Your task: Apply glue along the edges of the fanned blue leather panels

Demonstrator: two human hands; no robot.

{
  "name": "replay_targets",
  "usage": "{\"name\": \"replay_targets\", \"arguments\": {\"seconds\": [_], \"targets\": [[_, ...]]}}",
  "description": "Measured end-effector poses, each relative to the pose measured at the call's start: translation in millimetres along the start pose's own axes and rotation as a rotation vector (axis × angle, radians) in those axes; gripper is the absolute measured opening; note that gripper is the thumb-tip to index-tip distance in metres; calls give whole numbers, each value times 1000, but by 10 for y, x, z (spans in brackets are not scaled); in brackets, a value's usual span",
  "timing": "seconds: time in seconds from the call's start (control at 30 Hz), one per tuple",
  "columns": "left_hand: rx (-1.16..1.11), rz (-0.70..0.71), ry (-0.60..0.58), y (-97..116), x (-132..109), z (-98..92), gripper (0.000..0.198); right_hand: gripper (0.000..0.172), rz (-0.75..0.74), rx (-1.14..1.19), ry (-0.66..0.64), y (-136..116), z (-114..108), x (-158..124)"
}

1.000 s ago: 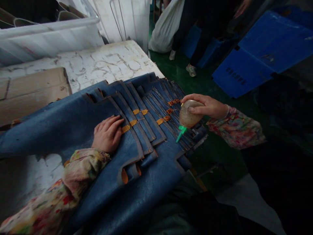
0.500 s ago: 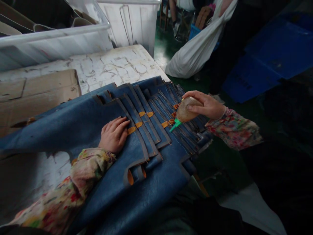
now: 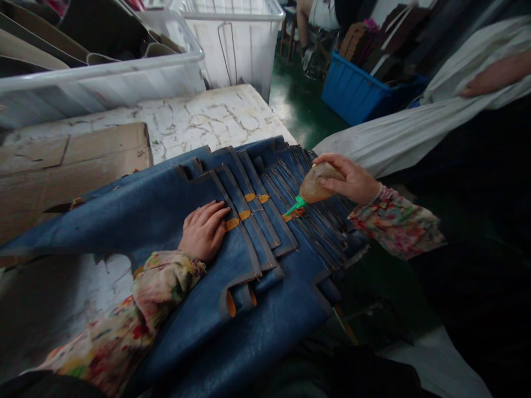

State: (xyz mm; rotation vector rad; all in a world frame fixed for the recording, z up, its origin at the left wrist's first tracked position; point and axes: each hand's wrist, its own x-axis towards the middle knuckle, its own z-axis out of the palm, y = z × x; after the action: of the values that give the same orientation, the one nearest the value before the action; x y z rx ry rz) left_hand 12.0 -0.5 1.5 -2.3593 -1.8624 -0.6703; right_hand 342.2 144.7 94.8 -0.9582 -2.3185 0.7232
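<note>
My right hand is wrapped round a squeeze bottle of cloudy brownish plastic. Its green nozzle points down and left, with the tip at an orange tab on the layered pieces. Those blue leather-like pieces lie overlapped like steps, with dark grey edge strips and several orange tabs. Flat on the top piece rests my left hand, fingers stretched out beside the leftmost orange tab. Whether liquid leaves the nozzle is too small to tell.
Under the pieces is a white, stained table with a cardboard sheet at left. White plastic bins stand behind. A blue crate sits on the green floor. At right, another person's arm is against a white sack.
The nozzle tip has shifted slightly left and up onto an orange tab. My left hand stays on the leather. The white sack has been pulled right, uncovering the blue crate; the view has turned slightly.
</note>
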Motion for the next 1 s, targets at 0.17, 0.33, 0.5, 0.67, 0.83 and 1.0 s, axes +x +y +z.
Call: {"name": "replay_targets", "arguments": {"seconds": [0.17, 0.33, 0.5, 0.67, 0.83, 1.0], "targets": [[-6, -3, 2, 12, -3, 0, 37, 39, -62, -19, 32, 31, 75, 163], [-17, 8, 5, 22, -4, -4, 36, 38, -76, -64, 72, 14, 131, 341], [-24, 15, 11, 28, -4, -1, 35, 38, -71, -58, 123, 29, 232, 527], [-29, 12, 13, 32, 1, -5, 34, 36, -59, -106, 193, 51, 317, 712], [-35, -1, 6, 44, -4, -14, 35, 34, -31, -126, 216, 65, 356, 830], [-45, -3, -2, 41, -7, -4, 35, 36, 51, -79, 162, 93, 263, 750]]}}
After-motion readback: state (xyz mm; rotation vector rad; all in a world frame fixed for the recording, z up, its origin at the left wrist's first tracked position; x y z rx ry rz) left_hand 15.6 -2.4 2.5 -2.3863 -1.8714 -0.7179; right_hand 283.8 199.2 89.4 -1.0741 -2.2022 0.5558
